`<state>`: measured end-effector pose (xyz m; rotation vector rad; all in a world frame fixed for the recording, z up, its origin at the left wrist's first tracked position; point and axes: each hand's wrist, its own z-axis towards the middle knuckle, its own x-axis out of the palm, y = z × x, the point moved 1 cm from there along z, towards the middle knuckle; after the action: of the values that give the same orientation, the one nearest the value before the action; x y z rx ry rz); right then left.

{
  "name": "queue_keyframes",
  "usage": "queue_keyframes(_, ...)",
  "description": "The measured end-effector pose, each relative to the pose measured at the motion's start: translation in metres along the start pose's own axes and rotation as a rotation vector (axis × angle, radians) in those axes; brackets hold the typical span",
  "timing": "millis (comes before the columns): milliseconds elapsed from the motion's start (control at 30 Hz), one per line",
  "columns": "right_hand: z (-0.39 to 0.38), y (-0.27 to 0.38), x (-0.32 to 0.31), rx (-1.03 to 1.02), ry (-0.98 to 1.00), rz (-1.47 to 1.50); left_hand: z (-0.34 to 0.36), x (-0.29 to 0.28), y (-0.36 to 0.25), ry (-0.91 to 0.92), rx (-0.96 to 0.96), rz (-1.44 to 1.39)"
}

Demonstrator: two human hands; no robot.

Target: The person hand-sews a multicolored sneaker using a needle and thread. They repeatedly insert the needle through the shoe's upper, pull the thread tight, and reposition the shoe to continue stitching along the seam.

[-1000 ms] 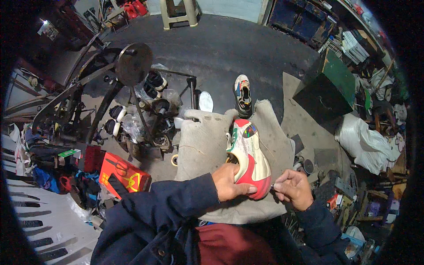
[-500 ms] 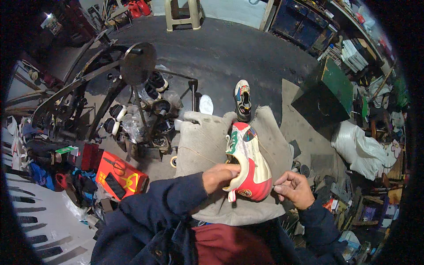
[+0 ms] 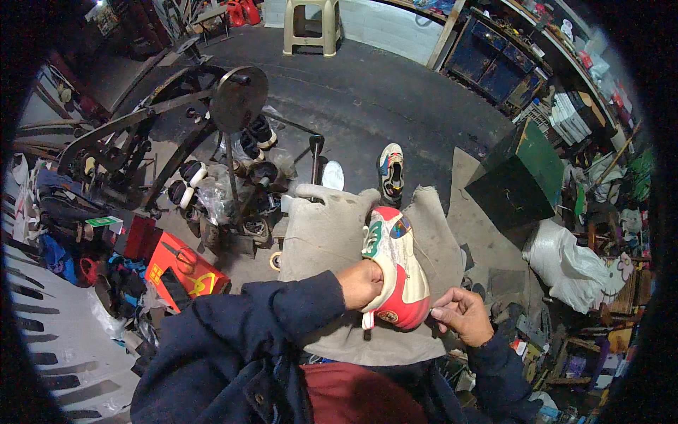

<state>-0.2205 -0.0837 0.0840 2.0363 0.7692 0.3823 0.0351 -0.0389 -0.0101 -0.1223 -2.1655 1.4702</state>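
Observation:
A sneaker (image 3: 415,279) in cream and red, with a green patch by its laces, lies on the grey cloth (image 3: 318,233) over my lap, heel towards me. My left hand (image 3: 361,285) reaches into its opening, curled at the collar, most fingers hidden inside. Beside the heel's right edge, my right hand (image 3: 464,316) pinches thumb and forefinger together on something small and dark, too small to name. A thin thread (image 3: 426,253) runs over the cloth right of the shoe. The second sneaker (image 3: 391,173) stands on the floor just beyond the cloth.
At left stands a black metal machine (image 3: 240,99) with a round plate, shoes and plastic bags around its base. An orange-red box (image 3: 176,258) holds scissors (image 3: 185,260) on top. To the right are a dark green box (image 3: 519,173) and a white sack (image 3: 561,261). A stool (image 3: 311,28) stands far back.
My left hand sits deeper in the sneaker's opening, and its thumb no longer shows along the collar. The right hand keeps its pinch beside the heel. The whole view has shifted slightly.

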Motion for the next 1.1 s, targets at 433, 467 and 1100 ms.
queue_keyframes(433, 0.001, -0.001, 0.004, -0.012, -0.043, 0.017, 0.020, -0.015, 0.007, 0.064, -0.059, 0.499)
queue_keyframes(467, 0.001, -0.001, 0.005, -0.028, -0.043, 0.013, 0.021, -0.013, 0.007, 0.069, -0.056, 0.504)
queue_keyframes(1100, -0.006, -0.007, 0.010, -0.076, -0.096, -0.024, 0.005, -0.002, -0.015, 0.089, 0.174, 0.504)
